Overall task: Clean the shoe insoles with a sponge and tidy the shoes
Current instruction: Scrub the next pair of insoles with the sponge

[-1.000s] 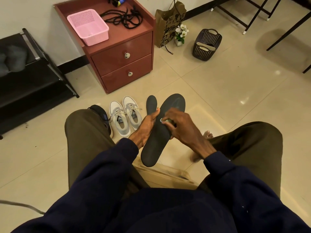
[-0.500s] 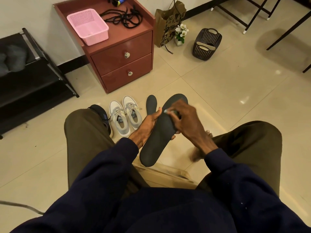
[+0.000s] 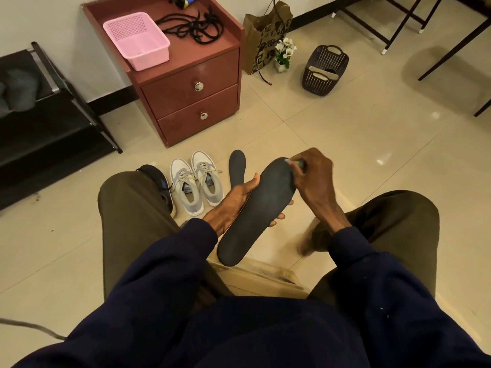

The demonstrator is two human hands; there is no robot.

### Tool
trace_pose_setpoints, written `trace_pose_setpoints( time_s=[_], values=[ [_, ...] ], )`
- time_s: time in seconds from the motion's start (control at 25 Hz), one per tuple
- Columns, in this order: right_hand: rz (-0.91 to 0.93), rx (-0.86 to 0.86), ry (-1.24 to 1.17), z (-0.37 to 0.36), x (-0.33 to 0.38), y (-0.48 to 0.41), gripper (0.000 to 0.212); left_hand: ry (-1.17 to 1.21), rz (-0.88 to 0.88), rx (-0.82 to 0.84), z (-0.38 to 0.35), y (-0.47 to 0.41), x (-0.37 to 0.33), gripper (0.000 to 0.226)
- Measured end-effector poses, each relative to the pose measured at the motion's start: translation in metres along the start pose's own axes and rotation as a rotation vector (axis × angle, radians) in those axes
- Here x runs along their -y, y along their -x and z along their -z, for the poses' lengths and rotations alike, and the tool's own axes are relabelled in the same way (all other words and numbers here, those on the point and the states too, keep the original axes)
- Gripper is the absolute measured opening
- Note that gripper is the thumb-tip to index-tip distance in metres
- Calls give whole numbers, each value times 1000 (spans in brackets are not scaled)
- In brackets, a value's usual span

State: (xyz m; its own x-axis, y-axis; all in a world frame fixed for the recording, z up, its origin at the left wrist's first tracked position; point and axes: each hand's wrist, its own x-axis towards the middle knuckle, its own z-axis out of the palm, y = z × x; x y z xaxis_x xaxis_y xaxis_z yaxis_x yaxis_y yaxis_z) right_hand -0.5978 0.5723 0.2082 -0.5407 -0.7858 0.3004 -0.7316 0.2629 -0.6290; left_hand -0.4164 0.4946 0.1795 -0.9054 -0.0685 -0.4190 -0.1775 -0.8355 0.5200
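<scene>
Head view: at the left, partly behind the left knee, a dark shoe (image 3: 156,181) stands on the floor. A pair of grey sneakers (image 3: 196,183) is just beside it to the right, and a spare insole (image 3: 237,166) lies flat on the tiles right of those. Next comes the left hand (image 3: 233,203), cupped under the held insole (image 3: 260,211), thumb hooked over its left edge and fingertips showing past its right edge. It grips the insole in the air between the knees, toe end far, heel end near. At the toe end the sponge (image 3: 295,163), a small pale piece mostly hidden, is pinched in the curled fingers of the right hand (image 3: 314,177) and pressed on the dark surface. To wipe well, I judge, the left hand should brace the insole from below so it does not flex away, while the sponge runs in overlapping strokes down the whole length, edges and heel included, with even pressure
</scene>
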Motion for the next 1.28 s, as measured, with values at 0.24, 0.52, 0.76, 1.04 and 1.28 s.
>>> trace_pose_setpoints(
  time_s=[0.24, 0.52, 0.76, 1.04, 1.28],
  values=[
    [95, 70, -85, -9, 24, 16, 7, 25, -20, -69, -1, 0, -2, 68],
    [23, -39, 7, 5, -6, 1, 10, 7, -24, 19, 0, 0, 0, 77],
    [321, 275, -27, -12, 27, 24, 9, 123, -85, -149, 3, 0, -6, 66],
    [121, 98, 0, -1, 1, 17, 9, 63, -73, -152, 2, 1, -4, 74],
    [272, 217, -5, -16, 23, 21, 10, 135, -129, -232, 3, 0, -5, 66]
  ],
)
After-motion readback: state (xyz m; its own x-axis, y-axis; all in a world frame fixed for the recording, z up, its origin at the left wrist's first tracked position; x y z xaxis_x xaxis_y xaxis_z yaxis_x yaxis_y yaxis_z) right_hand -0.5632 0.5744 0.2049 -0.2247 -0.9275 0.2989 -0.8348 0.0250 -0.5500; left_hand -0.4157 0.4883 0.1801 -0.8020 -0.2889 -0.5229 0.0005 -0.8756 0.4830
